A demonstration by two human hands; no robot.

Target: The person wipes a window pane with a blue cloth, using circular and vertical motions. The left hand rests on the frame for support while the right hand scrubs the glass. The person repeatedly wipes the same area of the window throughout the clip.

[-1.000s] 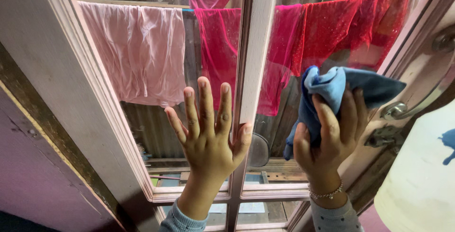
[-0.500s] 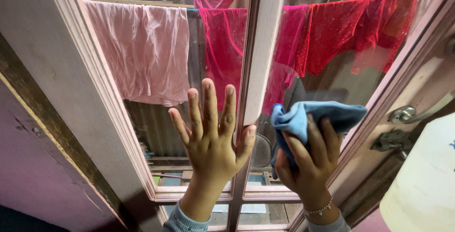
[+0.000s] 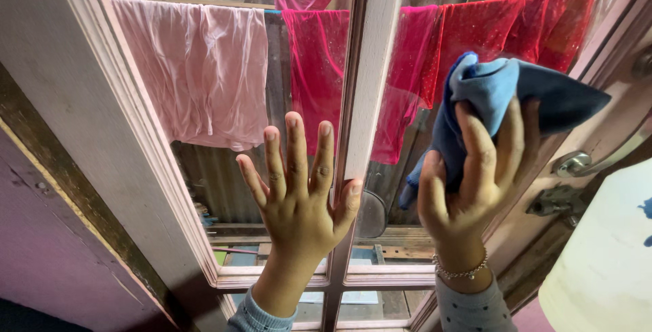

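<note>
Head view — the only one. The left hand (image 3: 299, 199) lies flat against the left glass pane (image 3: 231, 189), fingers spread and pointing up, thumb resting against the pale pink centre bar (image 3: 370, 81) of the window. It holds nothing; it looks to be bracing against the glass.

The right hand (image 3: 475, 186) is closed round a bunched blue cloth (image 3: 506, 98), fingers curled over its near side and thumb at the left, pressing it to the right glass pane (image 3: 421, 53). The cloth sits at and above the fingertips of that hand, just right of the centre bar. Its long axis runs roughly sideways — a loose corner juts out to the right past the fingers, towards the door frame (image 3: 611, 67), while a shorter tail hangs down on the thumb side.

So the cloth belongs wholly to the right hand; the left hand is well apart from it, lower and across the bar. A beaded bracelet (image 3: 462, 271) circles the right wrist.

Beyond the fingertips, behind the glass, laundry hangs on a line: a pale pink garment (image 3: 204, 74) above the left hand, red sparkly fabric (image 3: 516, 33) above and behind the cloth. To the right of the right hand, a metal door handle (image 3: 577, 162) sits on the frame, with a latch below it.
</note>
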